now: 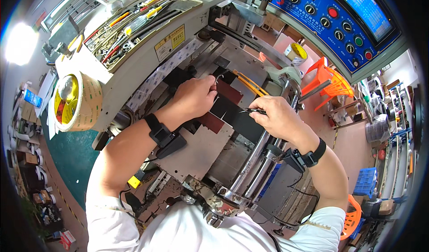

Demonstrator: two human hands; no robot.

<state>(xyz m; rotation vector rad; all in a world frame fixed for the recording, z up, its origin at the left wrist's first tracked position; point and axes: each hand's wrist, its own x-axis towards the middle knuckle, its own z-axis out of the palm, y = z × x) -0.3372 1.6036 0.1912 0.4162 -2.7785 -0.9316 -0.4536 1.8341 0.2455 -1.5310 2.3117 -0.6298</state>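
Observation:
My left hand [195,96] is closed in a pinch above the machine bed. A thin pale curl [219,77] shows at its fingertips, too small to name; whether the fingers hold it is unclear. My right hand [278,117] grips a pair of dark tweezers [246,110], their points turned left toward my other hand. Beneath both hands lie a black plate [227,110] and dark red pieces [230,92] on the metal bed [193,151]. Beyond my right hand, a yellow-orange tool with two long arms [251,83] rests on the bed.
Steel rods [257,162] run along the bed's right side. A tray of hand tools [134,30] sits on the machine at upper left, near a large tape roll [91,102]. A blue control panel [330,21] overhangs the upper right, above an orange stool [328,84].

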